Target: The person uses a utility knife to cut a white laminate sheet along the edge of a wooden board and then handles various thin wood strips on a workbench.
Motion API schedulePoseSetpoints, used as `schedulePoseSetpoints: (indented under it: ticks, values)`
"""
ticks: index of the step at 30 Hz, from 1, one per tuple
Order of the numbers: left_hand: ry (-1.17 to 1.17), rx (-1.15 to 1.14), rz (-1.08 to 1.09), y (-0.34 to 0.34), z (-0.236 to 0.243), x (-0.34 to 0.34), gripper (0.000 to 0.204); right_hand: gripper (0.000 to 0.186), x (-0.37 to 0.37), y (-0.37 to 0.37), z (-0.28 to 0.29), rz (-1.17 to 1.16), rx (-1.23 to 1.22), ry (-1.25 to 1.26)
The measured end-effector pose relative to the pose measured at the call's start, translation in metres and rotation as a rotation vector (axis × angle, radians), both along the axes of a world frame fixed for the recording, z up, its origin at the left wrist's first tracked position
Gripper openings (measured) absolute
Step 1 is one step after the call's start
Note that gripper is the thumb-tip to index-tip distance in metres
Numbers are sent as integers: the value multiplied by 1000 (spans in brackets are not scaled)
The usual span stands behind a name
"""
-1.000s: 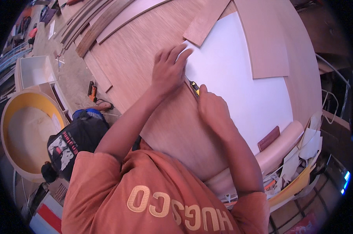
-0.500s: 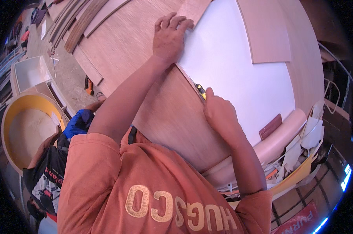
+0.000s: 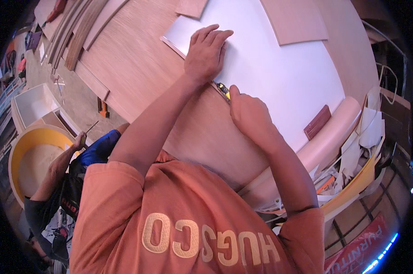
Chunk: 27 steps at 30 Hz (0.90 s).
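My left hand [image 3: 206, 57] lies over the edge of a white sheet [image 3: 270, 73], fingers stretched out and slightly apart, holding nothing. That sheet rests on a large light-brown wooden board [image 3: 202, 123], and a thin strip [image 3: 173, 48] shows along its left edge. My right hand [image 3: 250, 112] is closed around a yellow and black utility knife [image 3: 224, 90], thumb on top. The knife lies along the sheet's edge, just below my left wrist. Its blade cannot be made out.
Wooden pieces [image 3: 295, 23] lie on the sheet's far part. A dark red block [image 3: 317, 122] sits beside a rolled sheet [image 3: 327, 128] at right. Offcuts [image 3: 352, 160] crowd beyond it. A co-worker's arm [image 3: 55, 169] reaches over a round yellow-walled form [image 3: 21, 150] at left.
The view has shifted. My left hand has slid nearer along the sheet's edge, away from the far wooden piece and closer to the knife. My right hand still grips the knife.
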<state>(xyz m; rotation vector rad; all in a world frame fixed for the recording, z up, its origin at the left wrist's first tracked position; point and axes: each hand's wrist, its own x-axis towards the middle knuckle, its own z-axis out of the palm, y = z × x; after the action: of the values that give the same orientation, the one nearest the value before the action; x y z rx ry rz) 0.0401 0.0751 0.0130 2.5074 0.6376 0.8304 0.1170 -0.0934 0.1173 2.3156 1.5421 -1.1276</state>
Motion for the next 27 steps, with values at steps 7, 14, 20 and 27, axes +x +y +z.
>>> schedulePoseSetpoints:
  ticks: [7, 14, 20, 27]
  values:
    - [37, 108, 103, -6, -7, -1, 37, 17, 11, -88, 5, -62, -180, -6]
    - [70, 175, -183, -77, 9, 11, 37, 14, 15, -99, 1, -36, -82, -29]
    - [75, -51, -220, -101, 3, 22, 37, 14, 18, -103, -2, -4, -22, -50]
    - [60, -7, -168, -105, 3, 19, 33, 14, 23, -179, 1, -71, -153, -74]
